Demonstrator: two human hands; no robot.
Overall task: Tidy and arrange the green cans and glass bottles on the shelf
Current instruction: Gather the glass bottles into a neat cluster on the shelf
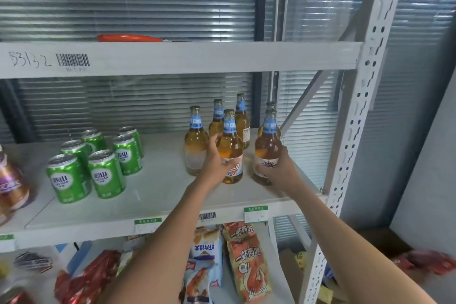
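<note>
Several green cans stand grouped on the left of the white middle shelf. Several amber glass bottles with blue neck labels stand on the right. My left hand is wrapped around the front middle bottle from its left side. My right hand grips the lower body of the front right bottle. Both bottles are upright on the shelf. One more bottle stands just left of my left hand, and others stand behind.
A purple-labelled bottle sits at the shelf's far left edge. The upper shelf hangs close above the bottle tops, with an orange object on it. The perforated upright bounds the right. Snack bags fill the shelf below.
</note>
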